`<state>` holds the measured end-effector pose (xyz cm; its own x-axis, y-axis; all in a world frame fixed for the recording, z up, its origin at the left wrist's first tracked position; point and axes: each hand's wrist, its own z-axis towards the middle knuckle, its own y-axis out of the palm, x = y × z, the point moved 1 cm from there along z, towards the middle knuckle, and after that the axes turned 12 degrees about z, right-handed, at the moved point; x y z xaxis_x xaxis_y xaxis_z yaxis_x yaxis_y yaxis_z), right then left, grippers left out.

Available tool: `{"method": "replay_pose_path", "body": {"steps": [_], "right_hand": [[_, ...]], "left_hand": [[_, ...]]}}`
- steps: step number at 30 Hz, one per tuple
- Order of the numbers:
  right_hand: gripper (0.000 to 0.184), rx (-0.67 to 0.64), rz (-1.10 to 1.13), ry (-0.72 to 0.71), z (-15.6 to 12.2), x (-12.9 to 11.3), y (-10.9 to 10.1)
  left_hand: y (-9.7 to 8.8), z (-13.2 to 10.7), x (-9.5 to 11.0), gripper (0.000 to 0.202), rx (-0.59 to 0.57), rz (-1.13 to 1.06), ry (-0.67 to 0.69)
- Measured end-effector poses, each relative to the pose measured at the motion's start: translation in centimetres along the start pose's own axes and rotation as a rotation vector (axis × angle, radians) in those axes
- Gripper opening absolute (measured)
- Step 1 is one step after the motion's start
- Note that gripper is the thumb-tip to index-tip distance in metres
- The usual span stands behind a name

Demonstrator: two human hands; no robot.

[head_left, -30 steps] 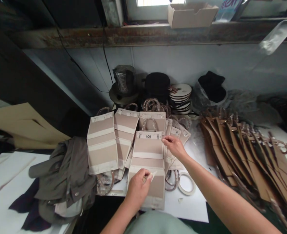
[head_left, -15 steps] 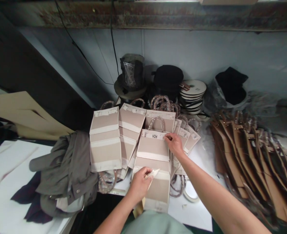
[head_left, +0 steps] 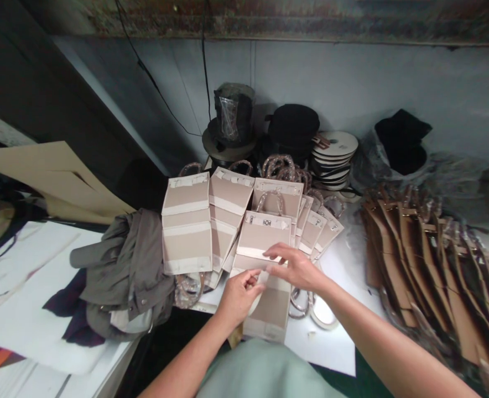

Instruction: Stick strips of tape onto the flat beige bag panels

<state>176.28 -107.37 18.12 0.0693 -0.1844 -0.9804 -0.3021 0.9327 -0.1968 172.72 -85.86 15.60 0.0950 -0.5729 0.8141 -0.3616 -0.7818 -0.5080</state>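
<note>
A beige bag panel (head_left: 265, 315) with pale bands across it and a wrapped handle at its far end lies unfolded in front of me. Over its middle, my left hand (head_left: 241, 293) is closed in a pinch on a small whitish strip, which looks like tape and is partly hidden by the fingers. My right hand (head_left: 296, 268) is open, its thumb close to the left fingertips and its index finger stretched out above the panel. Metal fittings (head_left: 266, 223) show near the panel's far edge. More beige bag panels (head_left: 186, 232) lie fanned out beside and behind it.
Brown bag pieces (head_left: 414, 260) stand in a row at right. A tape roll (head_left: 325, 314) lies on the white table. Behind are ribbon spools (head_left: 336, 145) and black rolls (head_left: 293, 124). A grey garment (head_left: 132, 265) lies at left.
My right hand has left the panel's far edge and come back toward me, beside my left hand. The left hand has stayed over the panel's middle, still pinching the strip.
</note>
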Motion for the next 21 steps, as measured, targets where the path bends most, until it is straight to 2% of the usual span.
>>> {"method": "replay_pose_path", "body": {"steps": [2, 4, 10, 15, 19, 21], "right_hand": [[0.019, -0.096, -0.081, -0.027, -1.0, -1.0, 1.4], [0.016, -0.076, -0.185, 0.007, -1.4, -1.2, 2.1], [0.018, -0.07, -0.347, 0.031, -1.3, -1.1, 2.1], [0.01, -0.125, -0.477, 0.006, -0.9, -1.7, 2.7], [0.008, -0.11, -0.522, -0.028, -0.1, -1.4, 3.5], [0.011, -0.057, -0.513, -0.029, 0.5, -0.6, 3.3]], "left_hand": [[-0.4, -0.1, 0.7, 0.034, 0.001, 0.087, 0.076], [-0.6, 0.0, 1.2, 0.034, 0.009, 0.167, 0.112], [-0.9, 0.5, 1.2, 0.045, 0.022, 0.297, 0.049], [-1.4, 0.6, 0.6, 0.015, 0.007, 0.355, 0.195], [-1.9, 0.6, 0.3, 0.019, 0.05, 0.472, 0.288], [-2.0, 0.5, 0.3, 0.024, 0.056, 0.54, 0.355]]}}
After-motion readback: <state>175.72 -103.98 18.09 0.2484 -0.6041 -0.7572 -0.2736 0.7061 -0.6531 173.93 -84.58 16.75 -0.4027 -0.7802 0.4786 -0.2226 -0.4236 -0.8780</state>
